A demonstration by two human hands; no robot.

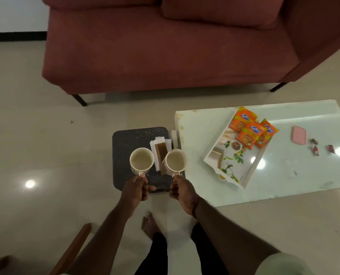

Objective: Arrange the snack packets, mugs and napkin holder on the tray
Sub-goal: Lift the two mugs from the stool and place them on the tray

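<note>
My left hand [135, 188] grips the handle of a cream mug [141, 160]. My right hand [182, 192] grips the handle of a second cream mug [176, 161]. Both mugs are over a dark stool [129, 141]. Between them on the stool stands a brown napkin holder [161, 153] with white napkins. To the right, a white floral tray [234, 161] lies on the white table [304, 175]. Three orange snack packets [251, 130] lie at the tray's far end.
A red sofa [165, 52] stands behind the stool and table. On the table, right of the tray, lie a pink lid [298, 135] and a few wrapped sweets [316, 149]. A wooden chair part [74, 249] shows at the lower left. My feet are on the tiled floor.
</note>
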